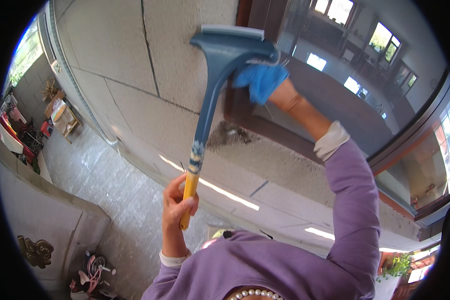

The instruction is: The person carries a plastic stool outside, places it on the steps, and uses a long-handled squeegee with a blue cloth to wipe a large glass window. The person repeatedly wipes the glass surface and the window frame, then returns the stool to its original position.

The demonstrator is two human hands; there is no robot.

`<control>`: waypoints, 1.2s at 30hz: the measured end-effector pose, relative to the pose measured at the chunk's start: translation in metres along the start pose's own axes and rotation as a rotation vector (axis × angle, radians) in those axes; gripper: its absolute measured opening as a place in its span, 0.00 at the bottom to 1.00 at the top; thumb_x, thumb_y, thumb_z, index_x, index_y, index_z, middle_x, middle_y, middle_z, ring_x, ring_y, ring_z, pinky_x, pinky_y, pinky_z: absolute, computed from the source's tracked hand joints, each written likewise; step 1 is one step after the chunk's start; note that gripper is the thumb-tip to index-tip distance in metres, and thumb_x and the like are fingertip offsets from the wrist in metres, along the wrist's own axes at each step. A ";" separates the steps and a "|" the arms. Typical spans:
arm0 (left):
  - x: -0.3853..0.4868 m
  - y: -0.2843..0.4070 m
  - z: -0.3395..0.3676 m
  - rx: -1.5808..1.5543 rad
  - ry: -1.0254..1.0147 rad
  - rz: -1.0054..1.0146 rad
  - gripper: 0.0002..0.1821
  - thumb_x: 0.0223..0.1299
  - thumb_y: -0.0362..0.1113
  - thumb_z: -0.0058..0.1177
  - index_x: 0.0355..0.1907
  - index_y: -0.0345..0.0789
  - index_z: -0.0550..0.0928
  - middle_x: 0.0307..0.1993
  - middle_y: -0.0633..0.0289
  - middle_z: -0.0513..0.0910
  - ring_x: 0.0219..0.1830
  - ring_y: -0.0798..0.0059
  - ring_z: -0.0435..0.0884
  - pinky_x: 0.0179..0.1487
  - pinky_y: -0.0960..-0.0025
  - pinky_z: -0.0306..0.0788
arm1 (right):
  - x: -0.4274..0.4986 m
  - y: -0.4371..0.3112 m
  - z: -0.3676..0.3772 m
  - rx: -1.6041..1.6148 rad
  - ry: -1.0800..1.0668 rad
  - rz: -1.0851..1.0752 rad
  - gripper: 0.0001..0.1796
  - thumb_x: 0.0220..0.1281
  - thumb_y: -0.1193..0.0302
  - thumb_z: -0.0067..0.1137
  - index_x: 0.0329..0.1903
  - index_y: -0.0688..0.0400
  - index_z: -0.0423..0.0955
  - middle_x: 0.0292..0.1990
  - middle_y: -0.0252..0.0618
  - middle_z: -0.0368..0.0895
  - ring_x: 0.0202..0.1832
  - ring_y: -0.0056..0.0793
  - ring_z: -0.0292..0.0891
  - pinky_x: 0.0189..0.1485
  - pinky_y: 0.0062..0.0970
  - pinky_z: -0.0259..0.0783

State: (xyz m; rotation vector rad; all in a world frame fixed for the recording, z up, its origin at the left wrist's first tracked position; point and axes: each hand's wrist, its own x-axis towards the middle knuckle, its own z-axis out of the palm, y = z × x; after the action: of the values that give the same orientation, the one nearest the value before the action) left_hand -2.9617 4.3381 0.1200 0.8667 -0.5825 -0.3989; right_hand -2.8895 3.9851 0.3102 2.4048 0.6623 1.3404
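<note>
My left hand point(177, 202) grips the yellow lower end of the handle of a blue window squeegee point(214, 71). Its wide head points up, with the pale blade on the far edge, in front of the grey wall. Blurred, my right hand point(281, 93) has a blue cloth point(265, 83) at its fingers, by the left side of the dark window frame point(247, 125). The cloth hides most of the fingers. Behind that arm lies the window point(345, 75), with a mesh-like upper area and bright reflections on the glass.
Dirt and small debris point(236, 135) lie on the concrete sill point(285, 165) below the frame. At left are a concrete floor point(138, 187), a wooden chair point(65, 120) and a low wall point(41, 210). A pink child's bicycle point(92, 272) stands lower left; a green plant point(397, 264) is lower right.
</note>
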 end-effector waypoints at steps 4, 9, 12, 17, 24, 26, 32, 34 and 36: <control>0.000 -0.002 0.001 -0.018 0.001 0.013 0.38 0.54 0.33 0.66 0.70 0.33 0.69 0.21 0.59 0.76 0.15 0.78 0.71 0.18 0.76 0.62 | 0.085 0.100 -0.036 -0.627 0.222 -0.185 0.18 0.61 0.69 0.57 0.55 0.55 0.76 0.47 0.48 0.80 0.47 0.42 0.79 0.46 0.34 0.76; 0.003 -0.009 0.005 -0.042 -0.029 -0.019 0.37 0.54 0.30 0.63 0.69 0.32 0.69 0.21 0.60 0.75 0.15 0.77 0.71 0.18 0.76 0.63 | 0.122 0.099 -0.052 -0.523 0.232 0.148 0.22 0.63 0.64 0.59 0.60 0.52 0.73 0.51 0.41 0.82 0.52 0.41 0.79 0.56 0.42 0.72; 0.001 -0.009 0.006 -0.010 0.003 -0.016 0.36 0.53 0.29 0.62 0.68 0.32 0.70 0.21 0.60 0.75 0.16 0.78 0.71 0.19 0.76 0.63 | 0.052 0.037 -0.038 -0.336 -0.307 0.103 0.27 0.60 0.66 0.61 0.64 0.54 0.71 0.63 0.43 0.73 0.65 0.40 0.69 0.70 0.42 0.62; 0.004 -0.002 0.005 0.078 0.006 0.028 0.38 0.51 0.36 0.62 0.69 0.35 0.69 0.18 0.58 0.75 0.11 0.78 0.68 0.15 0.76 0.61 | 0.001 0.027 -0.051 -0.418 -0.863 0.166 0.18 0.57 0.70 0.55 0.50 0.57 0.82 0.52 0.41 0.83 0.64 0.40 0.71 0.72 0.38 0.61; 0.023 -0.009 0.012 0.030 -0.039 -0.034 0.36 0.57 0.31 0.61 0.70 0.32 0.68 0.20 0.62 0.74 0.15 0.78 0.70 0.19 0.76 0.61 | 0.114 0.131 -0.097 -0.717 0.219 0.197 0.23 0.66 0.68 0.50 0.61 0.64 0.71 0.64 0.51 0.70 0.68 0.46 0.64 0.71 0.45 0.58; 0.026 -0.012 0.015 0.000 -0.057 -0.040 0.36 0.57 0.32 0.62 0.69 0.32 0.68 0.20 0.62 0.74 0.15 0.79 0.70 0.19 0.76 0.61 | 0.091 0.109 -0.070 -0.695 0.220 0.200 0.24 0.67 0.68 0.50 0.63 0.64 0.70 0.68 0.51 0.67 0.73 0.47 0.58 0.76 0.42 0.53; 0.031 -0.016 0.012 -0.029 -0.120 -0.007 0.36 0.58 0.31 0.62 0.70 0.32 0.68 0.20 0.60 0.76 0.15 0.78 0.71 0.18 0.76 0.62 | -0.067 0.024 -0.023 -0.197 -0.144 0.115 0.11 0.57 0.70 0.57 0.42 0.57 0.77 0.46 0.48 0.78 0.52 0.47 0.76 0.54 0.47 0.74; 0.031 -0.016 0.009 0.000 -0.100 -0.005 0.37 0.57 0.32 0.63 0.70 0.33 0.67 0.20 0.60 0.76 0.14 0.78 0.71 0.17 0.76 0.63 | -0.088 0.010 -0.033 -0.055 -0.439 0.203 0.12 0.53 0.69 0.59 0.40 0.59 0.78 0.47 0.46 0.81 0.58 0.41 0.75 0.61 0.40 0.71; 0.029 -0.015 0.007 -0.003 -0.085 0.016 0.37 0.57 0.32 0.62 0.71 0.33 0.67 0.20 0.60 0.76 0.14 0.78 0.70 0.17 0.76 0.63 | -0.093 -0.003 -0.050 -0.160 -0.465 0.049 0.10 0.58 0.68 0.57 0.41 0.58 0.76 0.40 0.43 0.80 0.49 0.44 0.78 0.53 0.43 0.74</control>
State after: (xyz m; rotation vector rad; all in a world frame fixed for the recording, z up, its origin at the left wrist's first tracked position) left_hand -2.9451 4.3095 0.1207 0.8451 -0.6665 -0.4238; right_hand -2.9749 3.9409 0.2680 2.4799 0.3560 0.7656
